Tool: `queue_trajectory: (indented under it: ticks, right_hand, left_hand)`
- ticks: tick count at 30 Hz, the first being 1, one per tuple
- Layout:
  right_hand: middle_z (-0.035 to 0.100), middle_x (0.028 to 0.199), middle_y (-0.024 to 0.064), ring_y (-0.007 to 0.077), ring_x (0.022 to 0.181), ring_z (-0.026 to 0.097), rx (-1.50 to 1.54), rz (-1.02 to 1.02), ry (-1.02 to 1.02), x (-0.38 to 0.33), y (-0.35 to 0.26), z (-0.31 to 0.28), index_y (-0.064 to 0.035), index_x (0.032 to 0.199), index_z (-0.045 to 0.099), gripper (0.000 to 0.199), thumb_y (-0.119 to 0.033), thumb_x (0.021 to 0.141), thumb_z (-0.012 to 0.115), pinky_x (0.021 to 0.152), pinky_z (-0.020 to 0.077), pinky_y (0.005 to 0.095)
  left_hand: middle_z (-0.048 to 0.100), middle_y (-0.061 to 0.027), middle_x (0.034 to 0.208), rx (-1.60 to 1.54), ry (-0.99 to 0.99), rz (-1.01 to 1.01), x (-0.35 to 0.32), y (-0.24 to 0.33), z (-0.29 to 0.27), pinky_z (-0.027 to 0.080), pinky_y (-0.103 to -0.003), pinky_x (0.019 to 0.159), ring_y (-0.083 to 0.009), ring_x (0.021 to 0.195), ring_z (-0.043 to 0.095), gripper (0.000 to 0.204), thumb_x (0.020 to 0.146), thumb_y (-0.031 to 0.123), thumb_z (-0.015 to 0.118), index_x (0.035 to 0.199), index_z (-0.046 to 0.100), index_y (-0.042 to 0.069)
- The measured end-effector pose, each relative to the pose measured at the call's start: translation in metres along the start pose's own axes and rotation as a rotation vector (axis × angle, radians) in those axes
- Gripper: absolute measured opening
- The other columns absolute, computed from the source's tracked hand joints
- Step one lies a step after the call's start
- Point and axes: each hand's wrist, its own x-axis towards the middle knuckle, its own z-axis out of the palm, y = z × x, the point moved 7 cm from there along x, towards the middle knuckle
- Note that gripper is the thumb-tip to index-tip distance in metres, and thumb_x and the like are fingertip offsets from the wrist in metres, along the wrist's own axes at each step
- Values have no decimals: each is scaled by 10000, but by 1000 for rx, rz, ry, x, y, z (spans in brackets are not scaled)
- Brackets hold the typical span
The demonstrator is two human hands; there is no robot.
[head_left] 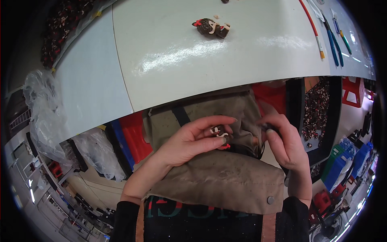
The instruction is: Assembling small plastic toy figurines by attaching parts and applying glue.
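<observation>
My left hand (187, 141) is closed around a small figurine (219, 131) with dark brown, cream and red parts, held over my lap. Fingers cover much of it. To its right, my right hand (288, 141) has thumb and fingers drawn together beside a fold of my olive-brown apron (217, 177). Something small and dark seems to be at those fingertips, too unclear to name. On the pale worktable (169, 76), beyond both hands, lies a similar figurine (209, 28) with a dark brown head and a red bow, on its side.
A red-handled brush (312, 28), a blue-handled tool (333, 44) and a green-handled tool (345, 42) lie at the table's right. Below them stands a black tray (298, 109) of small brown pieces. Many figurines (66, 30) fill the far left; a plastic bag (46, 109) hangs nearer.
</observation>
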Motion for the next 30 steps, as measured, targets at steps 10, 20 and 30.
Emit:
queue_trajectory:
  ticks: [10,20,30]
  right_hand:
    - [597,786,102,274,739,606,-290,-245,-188,15,-14,20,-25,912,570,117,-104,826,577,627,465,341]
    - [608,802,113,311,738,599,-362,-242,-221,20,-9,27,-43,900,569,138,-154,828,607,635,468,368]
    - [588,726,103,312,652,587,-367,-322,-194,22,-6,33,-56,855,564,218,-266,833,617,536,451,390]
  left_hand:
    - [551,-77,1141,30,15,-38,-2,1,7,463,-280,854,-193,1033,575,432,893,57,538,1306,412,48]
    - [548,-82,1153,41,-8,11,-1,2,10,451,-279,864,-188,1019,578,398,907,60,516,1288,406,36]
    - [548,-96,1156,8,-16,10,-1,1,12,447,-281,864,-191,1014,579,368,908,60,515,1261,422,8]
